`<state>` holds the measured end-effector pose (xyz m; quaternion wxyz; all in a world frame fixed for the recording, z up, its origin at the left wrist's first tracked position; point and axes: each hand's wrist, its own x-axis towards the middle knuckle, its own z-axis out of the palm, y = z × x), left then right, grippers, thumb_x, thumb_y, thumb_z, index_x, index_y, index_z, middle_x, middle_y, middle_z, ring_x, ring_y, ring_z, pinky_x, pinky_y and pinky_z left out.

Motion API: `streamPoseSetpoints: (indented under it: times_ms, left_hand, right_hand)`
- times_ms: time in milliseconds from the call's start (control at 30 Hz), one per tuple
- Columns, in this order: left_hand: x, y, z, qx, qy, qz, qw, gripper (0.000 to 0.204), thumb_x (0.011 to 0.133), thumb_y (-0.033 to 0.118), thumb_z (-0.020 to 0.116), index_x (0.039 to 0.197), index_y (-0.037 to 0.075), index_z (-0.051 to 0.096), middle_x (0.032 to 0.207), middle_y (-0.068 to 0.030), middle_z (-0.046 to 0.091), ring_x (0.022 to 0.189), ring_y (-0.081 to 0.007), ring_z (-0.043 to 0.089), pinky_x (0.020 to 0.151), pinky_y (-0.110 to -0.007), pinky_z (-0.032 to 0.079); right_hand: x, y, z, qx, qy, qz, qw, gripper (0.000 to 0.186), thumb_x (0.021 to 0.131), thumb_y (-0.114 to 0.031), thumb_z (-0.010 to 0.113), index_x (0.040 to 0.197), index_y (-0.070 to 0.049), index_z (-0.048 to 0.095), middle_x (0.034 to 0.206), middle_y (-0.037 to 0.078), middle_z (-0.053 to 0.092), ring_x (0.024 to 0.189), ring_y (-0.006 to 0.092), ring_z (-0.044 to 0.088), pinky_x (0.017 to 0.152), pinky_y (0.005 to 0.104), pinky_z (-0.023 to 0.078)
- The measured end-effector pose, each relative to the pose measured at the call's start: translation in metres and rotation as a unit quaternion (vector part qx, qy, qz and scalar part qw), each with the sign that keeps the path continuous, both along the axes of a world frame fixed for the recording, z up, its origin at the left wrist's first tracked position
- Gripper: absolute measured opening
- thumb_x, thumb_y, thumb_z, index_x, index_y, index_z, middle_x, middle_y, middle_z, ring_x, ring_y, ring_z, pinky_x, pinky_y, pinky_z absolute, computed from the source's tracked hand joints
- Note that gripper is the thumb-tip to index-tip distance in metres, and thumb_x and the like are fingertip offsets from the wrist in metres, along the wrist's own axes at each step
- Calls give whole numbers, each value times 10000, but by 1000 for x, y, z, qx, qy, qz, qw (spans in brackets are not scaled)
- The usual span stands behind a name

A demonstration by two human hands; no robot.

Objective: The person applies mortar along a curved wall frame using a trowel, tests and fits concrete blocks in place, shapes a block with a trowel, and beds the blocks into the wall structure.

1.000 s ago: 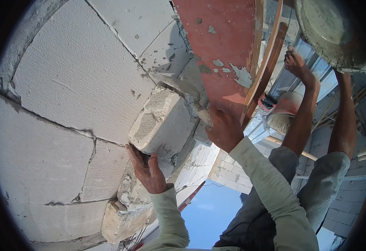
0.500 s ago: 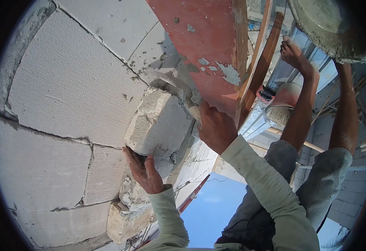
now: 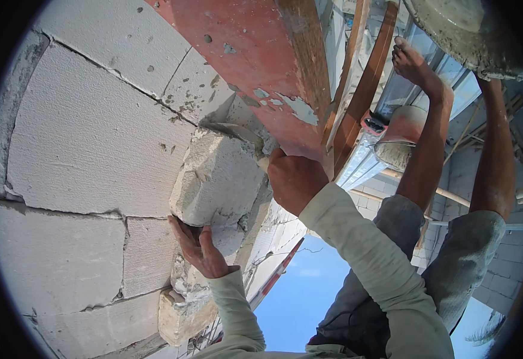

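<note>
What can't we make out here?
- Right hand: head view, palm hidden behind its own back, with part of the trowel handle.
- Left hand: head view, contact with the block lost behind fingers and in shadow.
- Basin: head view, cut off by the top edge.
- Red bucket: head view, partly behind a shin.

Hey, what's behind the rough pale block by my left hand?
Left of the rough pale block, pale wall blocks show. Your left hand is at its lower edge. The block's back face and whatever it covers can't be seen.
</note>
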<state>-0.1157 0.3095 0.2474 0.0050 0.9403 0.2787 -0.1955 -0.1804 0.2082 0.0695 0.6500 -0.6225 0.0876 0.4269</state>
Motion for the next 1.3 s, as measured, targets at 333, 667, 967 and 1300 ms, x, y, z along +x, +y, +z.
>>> streamPoseSetpoints:
  times_ms: [333, 667, 967, 1300]
  left_hand:
    - [3, 1, 6, -34, -10, 0, 999, 797, 747, 64, 545, 1465, -85, 230, 1502, -296, 264, 1392, -349, 307, 1124, -400, 271]
    - [5, 5, 8, -66, -23, 20, 997, 765, 757, -23, 464, 1479, -50, 210, 1487, -295, 287, 1388, -370, 309, 1138, -438, 269]
    - [4, 8, 13, -68, -14, -9, 998, 755, 766, -17, 458, 1479, -45, 211, 1477, -306, 294, 1395, -382, 292, 1143, -445, 260]
    - [1, 6, 6, -57, -25, 8, 998, 757, 766, -5, 475, 1482, -28, 232, 1495, -288, 284, 1400, -368, 293, 1143, -439, 257]
  right_hand:
    - [6, 8, 24, -124, 7, 57, 991, 280, 779, -98, 633, 940, 105, 526, 765, 172, 610, 572, 235, 651, 474, 305, 541]
    - [-10, 30, 32, -83, 16, 5, 996, 258, 787, -103, 647, 892, 6, 438, 763, 198, 585, 608, 331, 659, 497, 375, 540]
    - [3, 20, 25, -39, 65, -132, 988, 310, 766, -113, 668, 930, 35, 451, 817, 257, 607, 728, 422, 648, 685, 462, 541]
    - [-5, 15, 1, -7, 50, -235, 971, 266, 716, -67, 666, 895, 43, 503, 783, 267, 623, 788, 397, 661, 707, 492, 515]
